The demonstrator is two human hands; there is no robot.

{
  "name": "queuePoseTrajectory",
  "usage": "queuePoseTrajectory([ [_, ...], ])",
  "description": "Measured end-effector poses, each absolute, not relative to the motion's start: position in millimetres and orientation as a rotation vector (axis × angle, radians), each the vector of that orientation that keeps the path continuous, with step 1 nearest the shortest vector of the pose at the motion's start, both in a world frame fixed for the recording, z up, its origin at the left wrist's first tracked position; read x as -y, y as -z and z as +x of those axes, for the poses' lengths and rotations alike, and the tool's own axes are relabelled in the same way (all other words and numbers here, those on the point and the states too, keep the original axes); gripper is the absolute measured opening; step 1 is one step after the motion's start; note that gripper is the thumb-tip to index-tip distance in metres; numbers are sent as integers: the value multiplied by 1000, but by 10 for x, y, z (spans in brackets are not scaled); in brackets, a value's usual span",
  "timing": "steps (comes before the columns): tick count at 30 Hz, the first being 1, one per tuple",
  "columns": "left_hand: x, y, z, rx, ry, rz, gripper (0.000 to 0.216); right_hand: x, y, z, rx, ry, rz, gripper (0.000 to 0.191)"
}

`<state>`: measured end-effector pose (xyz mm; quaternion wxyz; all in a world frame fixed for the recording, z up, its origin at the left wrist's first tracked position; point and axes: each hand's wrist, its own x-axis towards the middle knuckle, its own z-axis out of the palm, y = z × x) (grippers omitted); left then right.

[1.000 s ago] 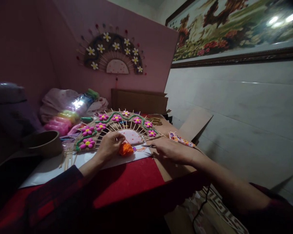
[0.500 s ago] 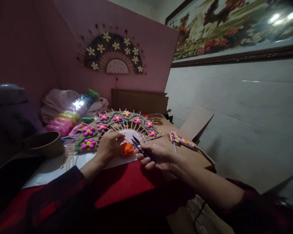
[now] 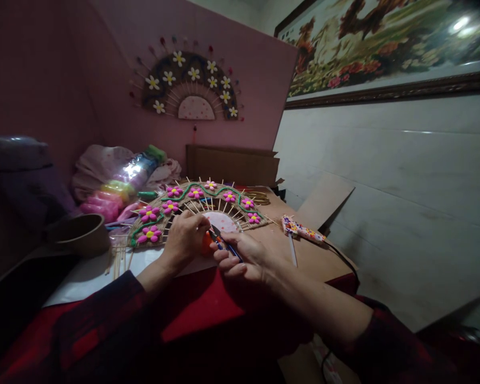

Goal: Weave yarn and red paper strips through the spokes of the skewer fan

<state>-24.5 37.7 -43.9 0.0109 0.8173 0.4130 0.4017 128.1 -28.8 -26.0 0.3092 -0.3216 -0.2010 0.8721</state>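
Blue-handled cutters (image 3: 216, 234) fill the right grip (image 3: 246, 260), tips by the narrowly pinched left grip (image 3: 185, 237), its hold unclear; beyond, pink flowers (image 3: 230, 197) already adorn the fan (image 3: 223, 221); no cut shows.

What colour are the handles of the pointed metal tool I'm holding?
Dark blue handles, shown in the head view.

A brown tub (image 3: 94, 240) stands toward the worktop's (image 3: 318, 261) left edge, coloured packets (image 3: 122, 184) near its back left corner, cardboard (image 3: 232, 166) along its back edge. A framed picture (image 3: 384, 48) hangs above, right.
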Motion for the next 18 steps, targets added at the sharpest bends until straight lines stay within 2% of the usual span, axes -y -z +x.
queuePoseTrajectory([
  [18, -319, 404, -230, -1231, -1287, 2614, 15, 331, 261, 1222, 576, -2203, -895, 35],
])
